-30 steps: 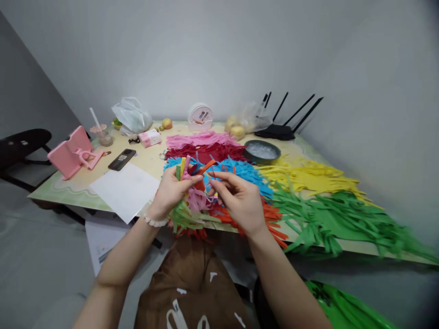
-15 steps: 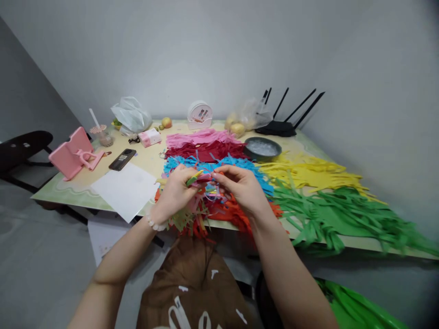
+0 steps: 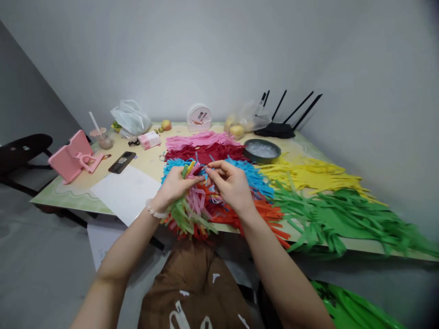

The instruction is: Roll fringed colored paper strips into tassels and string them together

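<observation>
My left hand is closed around a bundle of coloured paper strips, with green, yellow and pink ends sticking up above the fingers. Pink, pale green and red fringe hangs below that hand over the table's front edge. My right hand is beside the bundle, thumb and fingertips pinched together near its top; what lies between them is too small to make out. Beneath both hands are blue fringed strips and orange-red fringed strips.
Dark red and pink fringe lie behind, yellow and green fringe rightward. A grey bowl, black router, white paper, phone and pink stand are on the table.
The bundle has tilted more upright, and its fringe now hangs more visibly below my left hand. Both hands have shifted slightly left, still close together.
</observation>
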A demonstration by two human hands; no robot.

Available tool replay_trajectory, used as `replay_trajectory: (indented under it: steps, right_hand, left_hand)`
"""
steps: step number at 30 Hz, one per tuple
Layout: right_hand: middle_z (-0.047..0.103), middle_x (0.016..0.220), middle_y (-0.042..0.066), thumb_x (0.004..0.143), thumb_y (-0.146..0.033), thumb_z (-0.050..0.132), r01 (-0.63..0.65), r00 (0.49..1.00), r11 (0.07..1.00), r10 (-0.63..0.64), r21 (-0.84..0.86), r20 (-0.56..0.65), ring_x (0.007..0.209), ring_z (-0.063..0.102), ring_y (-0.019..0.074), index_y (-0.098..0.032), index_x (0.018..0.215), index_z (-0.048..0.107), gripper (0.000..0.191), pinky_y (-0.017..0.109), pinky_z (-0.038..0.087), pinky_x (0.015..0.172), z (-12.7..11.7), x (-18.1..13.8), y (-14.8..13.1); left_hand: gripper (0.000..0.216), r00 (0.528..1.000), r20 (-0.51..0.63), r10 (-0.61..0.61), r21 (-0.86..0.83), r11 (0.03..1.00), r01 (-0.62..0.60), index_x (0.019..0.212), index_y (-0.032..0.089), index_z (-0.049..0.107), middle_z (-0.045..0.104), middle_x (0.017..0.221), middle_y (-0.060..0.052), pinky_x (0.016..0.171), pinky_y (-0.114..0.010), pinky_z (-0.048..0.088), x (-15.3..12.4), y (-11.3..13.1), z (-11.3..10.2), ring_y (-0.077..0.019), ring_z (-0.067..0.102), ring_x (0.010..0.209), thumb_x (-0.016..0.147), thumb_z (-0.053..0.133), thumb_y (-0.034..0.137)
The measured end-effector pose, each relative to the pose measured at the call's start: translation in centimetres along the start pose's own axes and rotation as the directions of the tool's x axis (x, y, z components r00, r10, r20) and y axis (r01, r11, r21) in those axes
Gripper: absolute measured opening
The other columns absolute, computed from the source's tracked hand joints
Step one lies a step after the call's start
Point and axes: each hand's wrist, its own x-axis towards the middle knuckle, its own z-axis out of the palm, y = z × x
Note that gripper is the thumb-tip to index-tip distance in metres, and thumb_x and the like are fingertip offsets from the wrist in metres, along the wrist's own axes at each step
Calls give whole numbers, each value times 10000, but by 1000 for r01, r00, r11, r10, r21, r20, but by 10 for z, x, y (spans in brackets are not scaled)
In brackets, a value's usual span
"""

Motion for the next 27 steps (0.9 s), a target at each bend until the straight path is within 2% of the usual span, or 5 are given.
replay_trajectory:
  steps: [7,11,15,19,27]
  right_hand:
    - [681,716,1,820,-314,652,174,985,984,-175,36,3,589,618,135,-203,823,673,113,247,486,547,-1,4,5]
    - [692,705,1,838,-306,659,170,980,985,-171,-20,-102,587,626,141,-202,901,720,136,259,493,561,2,-6,4]
    - [583,490,-58,877,-326,634,72,987,988,-90,-138,-132,415,521,104,-176,933,703,175,233,419,484,9,-22,-3]
    - [582,467,-56,892,-360,608,7,997,992,-16,-123,-70,408,507,100,-171,890,671,199,223,395,482,15,-29,-5]
    - [561,450,-58,883,-406,616,-74,997,996,74,-43,-13,374,446,95,-181,854,651,230,221,350,442,16,-27,-3]
  left_hand:
    - [422,981,170,-99,-186,974,131,854,108,735,722,779,-71,740,-328,537,0,-3,-15,-217,670,772,679,816,484]
    - [382,996,37,-77,-170,982,82,916,112,760,748,821,-73,772,-325,528,-2,-1,-14,-209,683,776,702,808,424]
    - [167,929,-268,256,217,955,-201,895,163,782,762,872,-66,790,-328,501,-9,-2,-11,-204,670,820,816,724,299]
    - [151,778,-179,602,572,707,-416,971,218,774,761,937,-56,844,-348,468,-17,-5,-8,-202,637,891,895,643,223]
    - [198,740,-116,663,710,576,-405,1061,221,739,751,959,-53,851,-374,461,-21,-9,-5,-203,613,893,934,589,238]
